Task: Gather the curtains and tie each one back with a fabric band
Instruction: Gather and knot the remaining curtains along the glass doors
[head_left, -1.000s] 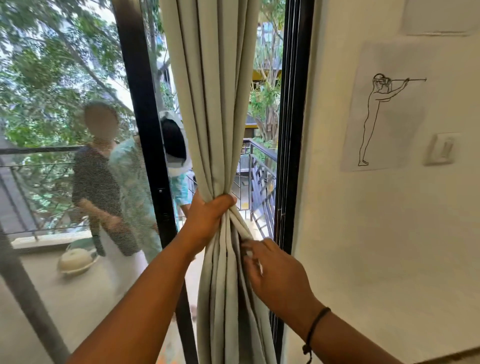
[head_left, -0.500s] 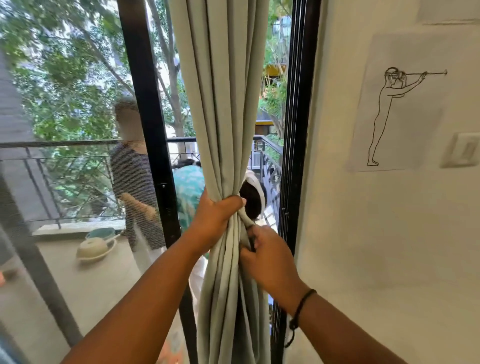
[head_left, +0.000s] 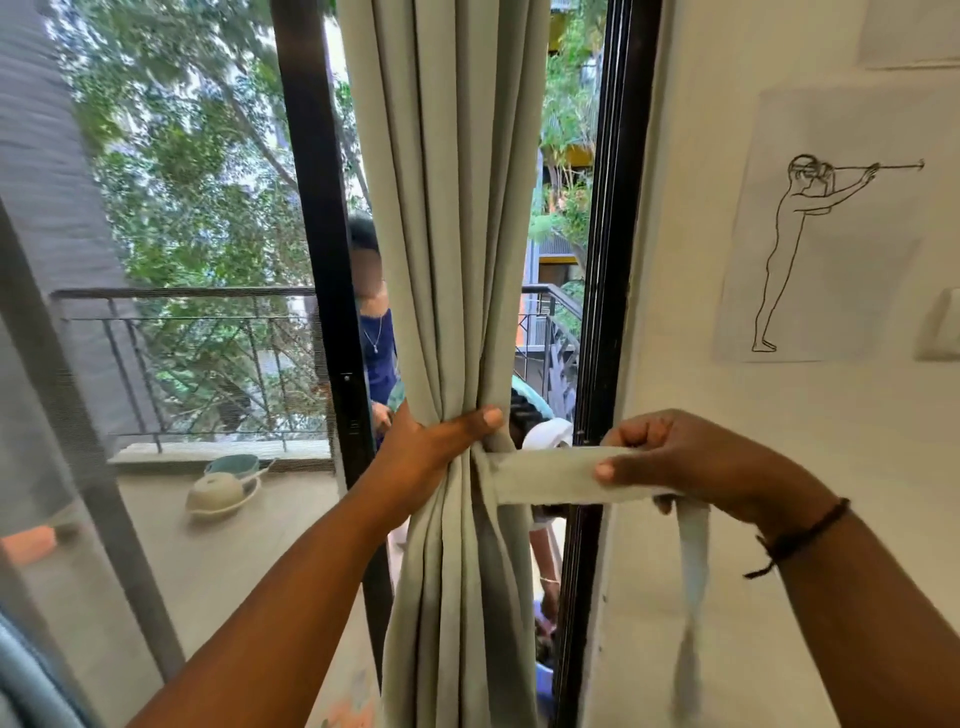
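Curtain (head_left: 447, 260), pale grey-green, hangs bunched between a black door post (head_left: 317, 234) and the black window frame (head_left: 608, 260) by the white wall (head_left: 727, 519). The left hand (head_left: 436, 441) is wrapped round the gathered folds at the waist, thumb across the front. The right hand (head_left: 691, 467) grips the fabric band (head_left: 545, 475), drawn taut sideways from the bunch toward the wall; its loose end dangles below the fist. A line drawing (head_left: 810, 234) hangs on the wall
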